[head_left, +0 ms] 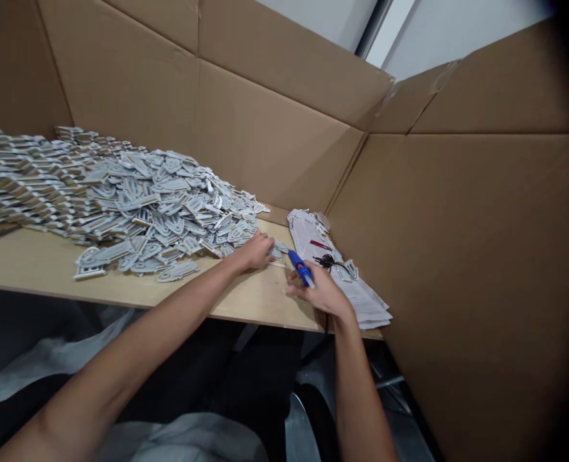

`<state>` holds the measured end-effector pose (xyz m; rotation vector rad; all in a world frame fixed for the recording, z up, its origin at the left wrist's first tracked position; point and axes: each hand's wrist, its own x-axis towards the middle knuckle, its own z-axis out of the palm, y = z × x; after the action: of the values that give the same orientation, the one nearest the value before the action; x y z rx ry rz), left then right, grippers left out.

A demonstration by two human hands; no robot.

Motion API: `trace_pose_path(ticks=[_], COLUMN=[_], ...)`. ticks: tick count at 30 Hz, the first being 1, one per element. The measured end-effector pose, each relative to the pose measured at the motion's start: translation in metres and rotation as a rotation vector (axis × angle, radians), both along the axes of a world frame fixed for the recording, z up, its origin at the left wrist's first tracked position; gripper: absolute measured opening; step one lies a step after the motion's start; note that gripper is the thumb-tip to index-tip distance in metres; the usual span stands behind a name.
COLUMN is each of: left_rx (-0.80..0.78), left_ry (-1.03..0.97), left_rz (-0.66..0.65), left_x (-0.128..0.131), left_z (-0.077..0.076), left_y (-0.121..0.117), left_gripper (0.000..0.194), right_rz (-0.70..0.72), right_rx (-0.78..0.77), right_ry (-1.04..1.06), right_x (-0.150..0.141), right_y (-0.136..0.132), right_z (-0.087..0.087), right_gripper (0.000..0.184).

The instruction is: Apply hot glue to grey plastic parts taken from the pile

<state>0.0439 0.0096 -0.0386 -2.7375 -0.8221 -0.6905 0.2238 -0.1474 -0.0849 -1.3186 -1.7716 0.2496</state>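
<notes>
My right hand (323,289) is wrapped around a blue glue gun (298,264), and a pale stick shows at its rear end. The gun's nozzle points away from me, toward a small grey plastic piece (279,248). My left hand (257,250) has its fingers closed at that piece, low over the table, beside the right end of a heap of similar grey pieces (169,199). Its fingertips are partly hidden, so the exact grip is hard to see.
Neat stacks of the pieces (29,179) fill the left side of the wooden table (246,298). Printed papers (361,301) lie at the right, with a red pen-like item (321,245) and a bundled black cord (327,261) on them. Cardboard walls (275,141) surround the table.
</notes>
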Motion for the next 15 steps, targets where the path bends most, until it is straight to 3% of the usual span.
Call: trace_pose_path(ticks=[4, 8, 10, 13, 15], left_rx=[-0.084, -0.155, -0.169, -0.171, -0.217], left_ry=[-0.053, -0.177, -0.236, -0.282, -0.374], left_rz=[0.023, 0.024, 0.019, 0.031, -0.002], left_x=[0.000, -0.002, -0.002, -0.001, -0.001], left_z=[-0.002, -0.002, -0.002, 0.001, 0.003], left_y=[0.008, 0.013, 0.013, 0.009, 0.002], left_gripper=[0.027, 0.030, 0.022, 0.008, 0.010], right_rz=[0.095, 0.025, -0.005, 0.021, 0.065], right_rx=[-0.054, -0.065, -0.070, -0.053, -0.009], right_ry=[-0.066, -0.153, -0.182, -0.137, -0.051], right_x=[-0.009, -0.013, -0.012, -0.008, -0.004], right_y=[0.002, 0.007, 0.009, 0.010, 0.009], right_z=[0.000, -0.002, -0.004, -0.007, -0.007], right_gripper=[0.033, 0.024, 0.020, 0.016, 0.015])
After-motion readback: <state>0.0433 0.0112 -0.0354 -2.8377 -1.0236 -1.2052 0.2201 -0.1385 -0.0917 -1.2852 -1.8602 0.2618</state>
